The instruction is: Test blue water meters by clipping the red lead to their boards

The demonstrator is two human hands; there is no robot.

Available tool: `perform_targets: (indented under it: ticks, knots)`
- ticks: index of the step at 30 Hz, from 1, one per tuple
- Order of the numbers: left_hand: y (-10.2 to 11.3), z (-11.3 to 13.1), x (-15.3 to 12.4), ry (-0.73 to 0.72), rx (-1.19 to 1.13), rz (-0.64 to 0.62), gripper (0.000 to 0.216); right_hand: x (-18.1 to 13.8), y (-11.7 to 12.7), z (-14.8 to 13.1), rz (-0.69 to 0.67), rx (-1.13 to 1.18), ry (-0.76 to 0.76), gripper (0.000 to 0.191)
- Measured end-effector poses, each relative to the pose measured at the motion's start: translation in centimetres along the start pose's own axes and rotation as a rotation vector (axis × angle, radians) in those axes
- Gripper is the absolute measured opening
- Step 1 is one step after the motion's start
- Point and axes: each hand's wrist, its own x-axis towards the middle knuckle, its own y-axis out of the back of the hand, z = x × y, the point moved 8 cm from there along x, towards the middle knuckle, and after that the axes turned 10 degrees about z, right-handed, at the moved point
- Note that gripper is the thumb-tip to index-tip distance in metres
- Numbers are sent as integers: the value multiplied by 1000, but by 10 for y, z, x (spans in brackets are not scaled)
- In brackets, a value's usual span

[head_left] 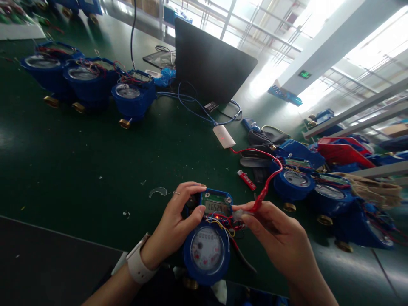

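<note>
Near the wearer's edge of the green worktop (127,165), a blue water meter (206,259) is held with its round dial and lit-up display housing facing upward. Its upper left side is clasped by the left hand (181,212): the forearm is angled in from the lower left, the fingers are bent over the top corner, and the thumb is laid alongside the LCD display (215,207). By the right hand (274,233), brought in from the lower right with the wrist raised, a pale connector (241,214) is pinched between thumb and curled fingers at the housing's right edge. The hands are kept apart by the meter. From the connector, a red cable (270,180) is run up to a small white box (224,137).
</note>
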Motion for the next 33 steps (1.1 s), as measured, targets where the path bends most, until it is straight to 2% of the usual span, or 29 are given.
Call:
perform_targets:
  ticks: [5,33]
  knots:
    - [-2,-1,-1,-6,6,-13,27,1,2,-1,31,-3,5,8]
    - [-4,0,-1,-24,21,-11,27,-1,2,0,10,-47,43,13]
